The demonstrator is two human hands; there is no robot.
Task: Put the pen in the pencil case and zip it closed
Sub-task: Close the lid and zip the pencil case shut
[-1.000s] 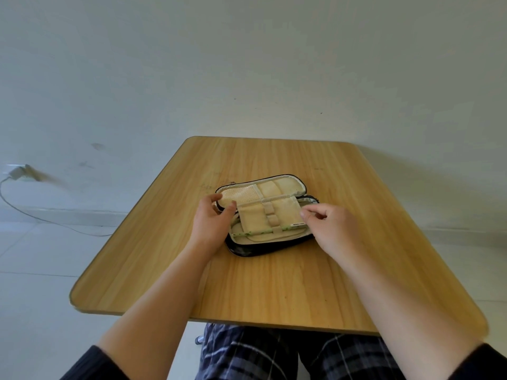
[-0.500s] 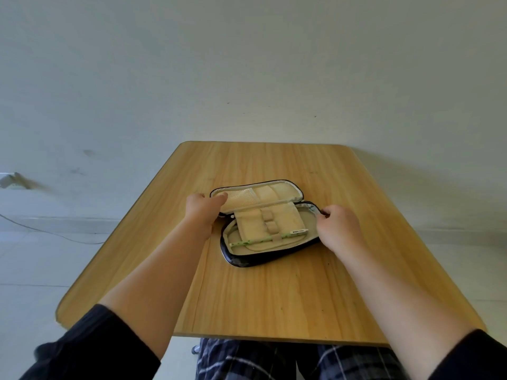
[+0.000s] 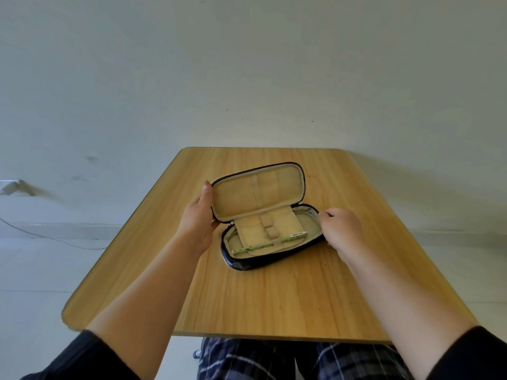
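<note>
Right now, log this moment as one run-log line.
pen: inside pencil case | lid: open, raised | left hand: holding lid edge | right hand: at case's right end | zip: not closed

we are looking at a light wooden table with rounded corners, standing against a pale wall. lying directly on it, near the middle, is an open black pencil case with a beige lining, its lid tilting up at the far side. the remaining tabletop is showing plain grain.
</note>
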